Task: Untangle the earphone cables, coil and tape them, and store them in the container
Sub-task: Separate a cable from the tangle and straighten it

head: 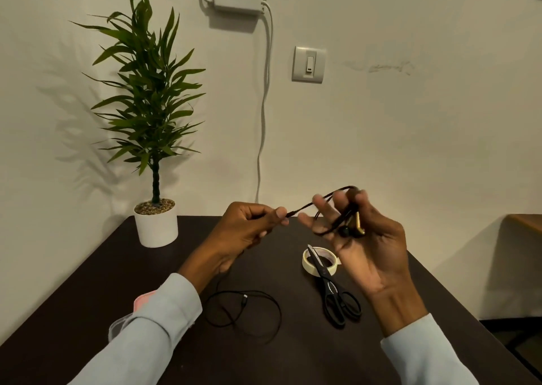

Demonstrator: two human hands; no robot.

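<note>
A black earphone cable [305,205] runs between both hands above the dark table [88,296]. My left hand [243,232] pinches the cable between thumb and forefinger. My right hand [360,238] is raised with fingers spread, and the cable is looped around them, with black-and-gold earbuds [352,229] lying against the palm. The rest of the cable [246,311] hangs from my left hand and lies in loose loops on the table, its plug [245,298] among them. Part of a clear plastic container [117,326] shows behind my left sleeve.
A roll of pale tape [308,263] lies on the table under black scissors [331,290]. A potted plant [155,223] stands at the back left corner. The wall holds a switch and a white cable. A wooden surface [528,222] is at right.
</note>
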